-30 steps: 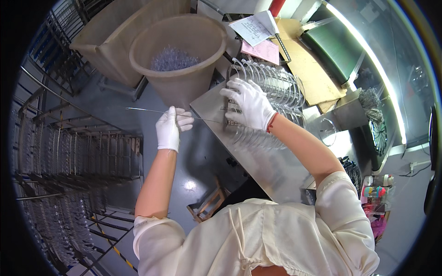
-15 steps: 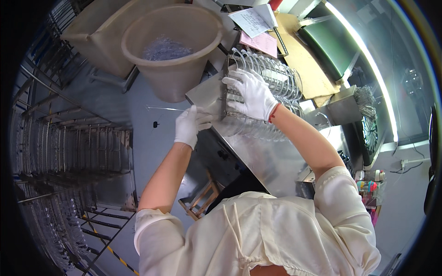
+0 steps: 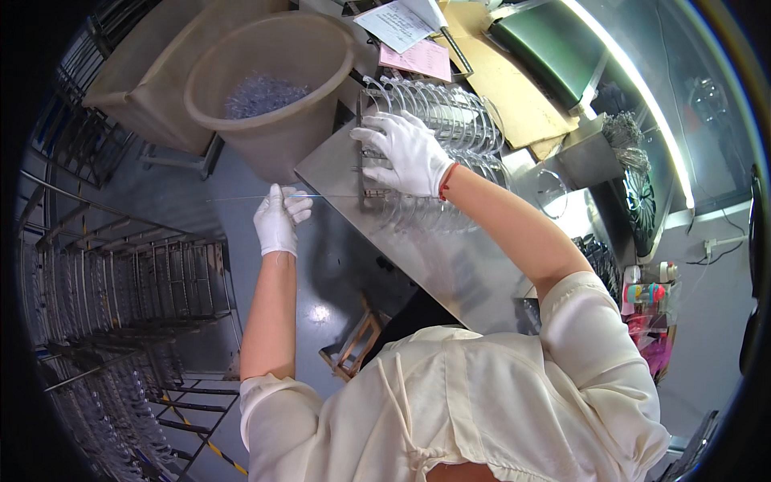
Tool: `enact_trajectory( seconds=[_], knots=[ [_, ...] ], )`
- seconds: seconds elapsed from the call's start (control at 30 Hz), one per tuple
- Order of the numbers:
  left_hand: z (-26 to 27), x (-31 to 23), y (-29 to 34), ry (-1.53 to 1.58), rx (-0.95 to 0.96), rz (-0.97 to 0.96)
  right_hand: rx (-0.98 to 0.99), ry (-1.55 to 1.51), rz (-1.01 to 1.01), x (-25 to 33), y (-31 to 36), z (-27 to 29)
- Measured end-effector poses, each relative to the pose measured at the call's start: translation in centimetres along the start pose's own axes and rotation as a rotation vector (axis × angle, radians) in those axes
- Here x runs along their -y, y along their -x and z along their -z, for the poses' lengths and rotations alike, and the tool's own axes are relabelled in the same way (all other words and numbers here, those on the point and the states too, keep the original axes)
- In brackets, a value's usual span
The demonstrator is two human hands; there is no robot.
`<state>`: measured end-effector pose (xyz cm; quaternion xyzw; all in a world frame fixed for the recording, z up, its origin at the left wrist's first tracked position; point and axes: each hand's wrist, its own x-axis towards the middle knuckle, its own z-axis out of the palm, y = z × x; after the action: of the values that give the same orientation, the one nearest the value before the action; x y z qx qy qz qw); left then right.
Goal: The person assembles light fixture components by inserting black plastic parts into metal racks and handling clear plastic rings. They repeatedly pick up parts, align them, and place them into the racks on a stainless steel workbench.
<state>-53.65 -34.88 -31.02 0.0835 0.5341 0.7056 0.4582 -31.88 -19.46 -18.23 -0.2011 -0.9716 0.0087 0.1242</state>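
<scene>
Left hand (image 3: 278, 218) grip pinching thin rod (image 3: 321, 197), long axis level, pointing right toward rack of clear discs (image 3: 434, 153) on tabletop (image 3: 450, 265). Right hand (image 3: 405, 153) fingers spread, pressing rack; nearer.

You wear a thin white glove on your left hand (image 3: 279, 221); it fits snugly, wrinkles a little over the knuckles and ends in a plain cuff just past the wrist. Your right hand (image 3: 408, 153) has a matching white glove, and right behind its cuff a narrow red band circles the wrist. Beyond both cuffs your forearms are bare up to the elbows. Further back from the hands you have on a loose cream-white top with short, wide sleeves that end above the elbows, the cloth soft and creased, with a gathered seam running down the front.
</scene>
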Motion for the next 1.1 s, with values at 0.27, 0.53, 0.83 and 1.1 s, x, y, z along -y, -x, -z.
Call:
enact_trajectory(
  seconds=[0.27,0.53,0.83,1.1],
  knots=[
    [-2.8,2.1,2.1,0.022,0.121,0.135,-0.027,-0.015,0.031,-0.5,0.0,-0.2],
    [-5.0,3.6,2.3,-0.107,0.273,0.153,-0.078,-0.066,0.041,-1.0,0.0,-0.7],
    [-0.7,2.6,1.2,0.036,0.068,0.064,-0.097,0.070,-0.055,-6.9,5.6,0.9],
    [-4.0,2.2,2.4,-0.024,0.085,0.131,-0.114,-0.031,-0.084,-6.9,5.9,0.6]
  ],
)
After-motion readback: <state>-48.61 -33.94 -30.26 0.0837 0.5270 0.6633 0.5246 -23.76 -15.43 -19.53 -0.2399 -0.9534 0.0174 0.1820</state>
